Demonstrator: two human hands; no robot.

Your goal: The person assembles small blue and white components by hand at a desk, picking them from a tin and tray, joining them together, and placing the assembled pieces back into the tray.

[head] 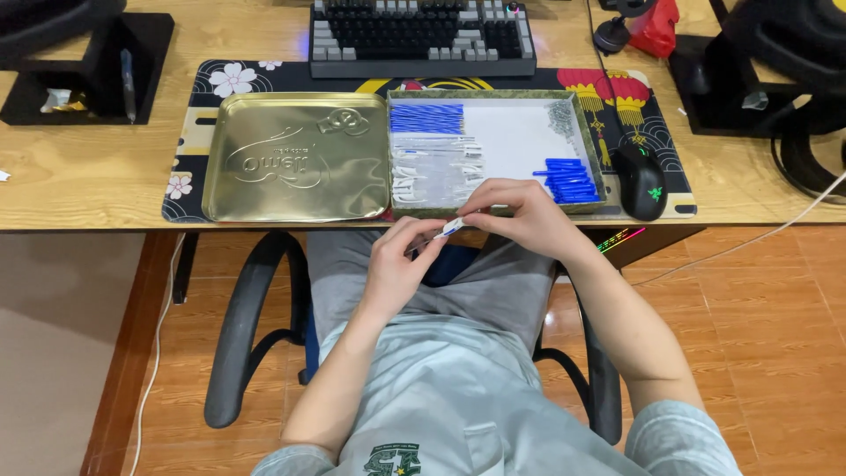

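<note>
One small white-and-blue pen part (448, 228) pinched between two closed hands, left hand (398, 262) and right hand (520, 214).

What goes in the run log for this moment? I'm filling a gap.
left hand: holds pen part | right hand: pinches same part | tray: blue caps, clear barrels | gold lid: beside tray

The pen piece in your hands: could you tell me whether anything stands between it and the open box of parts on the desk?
Nothing visible does. Both hands, left hand and right hand, hold the pen piece just before the box's near rim, with open air between.
</note>
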